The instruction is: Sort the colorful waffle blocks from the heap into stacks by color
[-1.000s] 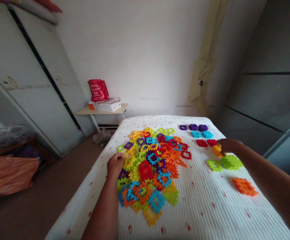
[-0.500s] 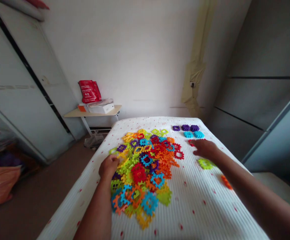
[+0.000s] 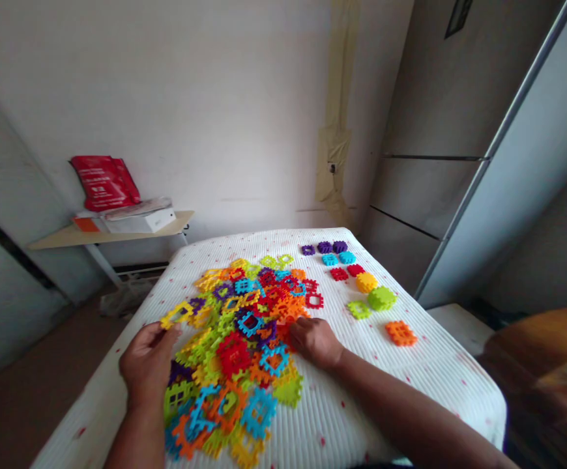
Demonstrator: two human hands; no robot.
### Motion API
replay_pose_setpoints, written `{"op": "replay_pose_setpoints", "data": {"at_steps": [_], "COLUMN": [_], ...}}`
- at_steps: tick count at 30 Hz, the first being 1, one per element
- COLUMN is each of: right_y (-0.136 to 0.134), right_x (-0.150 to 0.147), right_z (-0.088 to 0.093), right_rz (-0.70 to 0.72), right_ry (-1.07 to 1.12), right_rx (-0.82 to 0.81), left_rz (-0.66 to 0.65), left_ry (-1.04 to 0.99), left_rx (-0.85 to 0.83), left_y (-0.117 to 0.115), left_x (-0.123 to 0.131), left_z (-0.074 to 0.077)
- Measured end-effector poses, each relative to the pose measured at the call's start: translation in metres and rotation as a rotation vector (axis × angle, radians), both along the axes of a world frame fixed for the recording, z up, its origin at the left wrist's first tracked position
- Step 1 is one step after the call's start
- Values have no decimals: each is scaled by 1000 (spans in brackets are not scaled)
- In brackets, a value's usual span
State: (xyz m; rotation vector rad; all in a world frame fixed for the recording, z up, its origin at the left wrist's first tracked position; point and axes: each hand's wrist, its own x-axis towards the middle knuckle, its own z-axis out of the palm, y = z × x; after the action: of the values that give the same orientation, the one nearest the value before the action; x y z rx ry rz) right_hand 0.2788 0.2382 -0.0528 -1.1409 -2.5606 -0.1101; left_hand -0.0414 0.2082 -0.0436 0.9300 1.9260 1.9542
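Left fingers (image 3: 165, 333) pinch a yellow plastic tile (image 3: 176, 314) at the edge of the heap of tiles (image 3: 234, 332) | right fingers (image 3: 299, 329) pressed together on it | most pieces still heaped on the bed (image 3: 410, 384) | few colour groups (image 3: 366, 282) set aside to the right

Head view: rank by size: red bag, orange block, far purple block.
Red bag, orange block, purple block; the orange block sits nearer the camera, so its lead may be partly nearness.

Multicoloured plastic lattice tiles (image 3: 234, 355); loosely heaped
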Motion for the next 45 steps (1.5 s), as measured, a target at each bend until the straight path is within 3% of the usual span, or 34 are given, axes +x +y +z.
{"op": "replay_pose_setpoints", "data": {"at_steps": [5, 9, 15, 24, 31, 39, 45], "right_y": [1, 1, 0, 8, 11, 10, 11], "right_x": [1, 3, 3, 10, 11, 11, 11], "right_z": [-5, -4, -2, -8, -8, -7, -7], "right_rz": [-12, -8, -16, -34, -50, -37, -33], "right_ry": [131, 104, 96, 347, 358, 365, 359], "right_rx": [-61, -94, -120, -214, -242, -237, -230], "left_rz": [-72, -94, -54, 41, 25, -1, -98], "left_ry": [112, 153, 69, -38, -43, 52, 252], "left_rx": [-3, -27, 44, 136, 152, 94, -101], "left_y": [-5, -7, -7, -3, -2, -2, 2], "left_x": [15, 17, 15, -2, -2, -1, 2], "left_z": [7, 10, 10, 4, 4, 3, -8]}}
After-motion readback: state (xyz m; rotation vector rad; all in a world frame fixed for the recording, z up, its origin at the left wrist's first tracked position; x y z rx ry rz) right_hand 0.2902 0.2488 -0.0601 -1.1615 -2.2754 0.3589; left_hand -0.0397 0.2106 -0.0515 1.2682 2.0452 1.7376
